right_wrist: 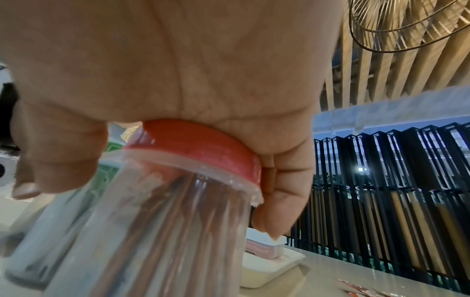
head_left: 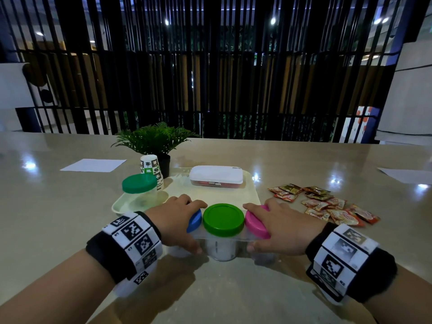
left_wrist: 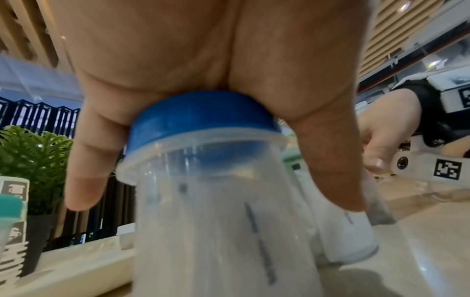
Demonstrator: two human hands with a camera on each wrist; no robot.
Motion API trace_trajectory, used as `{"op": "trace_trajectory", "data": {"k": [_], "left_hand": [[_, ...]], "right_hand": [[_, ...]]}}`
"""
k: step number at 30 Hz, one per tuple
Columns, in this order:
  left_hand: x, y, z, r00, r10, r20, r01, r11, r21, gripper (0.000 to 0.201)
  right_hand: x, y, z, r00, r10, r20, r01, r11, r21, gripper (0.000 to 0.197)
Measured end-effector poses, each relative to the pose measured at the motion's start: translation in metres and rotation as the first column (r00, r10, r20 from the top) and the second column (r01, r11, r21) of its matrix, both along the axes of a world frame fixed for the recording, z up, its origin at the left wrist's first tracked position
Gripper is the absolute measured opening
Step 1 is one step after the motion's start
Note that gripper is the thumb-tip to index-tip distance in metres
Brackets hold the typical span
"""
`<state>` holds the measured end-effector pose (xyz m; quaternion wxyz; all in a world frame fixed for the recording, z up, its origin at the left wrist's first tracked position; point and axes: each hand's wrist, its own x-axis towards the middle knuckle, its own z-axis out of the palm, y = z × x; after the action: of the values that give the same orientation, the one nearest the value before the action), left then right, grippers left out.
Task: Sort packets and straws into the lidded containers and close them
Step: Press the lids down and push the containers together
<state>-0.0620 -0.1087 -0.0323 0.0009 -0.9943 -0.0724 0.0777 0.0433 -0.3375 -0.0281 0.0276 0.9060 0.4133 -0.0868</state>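
Three clear jars stand in a row at the near table edge, capped by a blue lid (head_left: pixel 195 220), a green lid (head_left: pixel 223 219) and a pink lid (head_left: pixel 254 220). My left hand (head_left: pixel 182 226) grips the blue-lidded jar (left_wrist: pixel 216 211), palm on the lid (left_wrist: pixel 203 114), fingers behind, thumb in front. My right hand (head_left: pixel 273 228) grips the pink-lidded jar (right_wrist: pixel 165 231) the same way. White sticks fill the blue jar; long reddish-brown sticks fill the pink one. Several red and brown packets (head_left: pixel 327 204) lie loose to the right.
A cream tray (head_left: pixel 253 190) behind the jars carries a white lidded box (head_left: pixel 216 175) and a teal-lidded jar (head_left: pixel 139 183). A paper cup stack (head_left: pixel 152 167) and a potted plant (head_left: pixel 154 139) stand behind it. A paper sheet (head_left: pixel 93 165) lies far left.
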Motion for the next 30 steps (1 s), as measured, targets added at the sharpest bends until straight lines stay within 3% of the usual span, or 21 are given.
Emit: {"op": "trace_trajectory", "data": {"k": [6,17,25,30], "left_hand": [[0.002,-0.004,-0.004,0.998,0.04,0.039,-0.043,0.997,0.07,0.093],[0.004,-0.006,-0.006,0.997,0.07,0.045,-0.075,0.992,0.102,0.091],[0.008,0.001,0.013,0.993,0.048,-0.104,-0.042,0.997,0.058,0.094],[0.015,0.01,0.032,0.982,0.019,-0.188,-0.024,0.999,-0.026,0.088]], "right_hand": [[0.002,-0.001,-0.001,1.0,0.018,0.009,-0.018,1.0,-0.008,0.096],[0.006,-0.004,-0.002,0.996,0.075,0.049,-0.076,0.997,0.003,0.096],[0.017,-0.003,0.008,0.993,0.117,-0.002,-0.117,0.993,-0.018,0.088],[0.028,0.006,0.026,0.98,0.142,-0.138,-0.148,0.988,-0.035,0.08]]}}
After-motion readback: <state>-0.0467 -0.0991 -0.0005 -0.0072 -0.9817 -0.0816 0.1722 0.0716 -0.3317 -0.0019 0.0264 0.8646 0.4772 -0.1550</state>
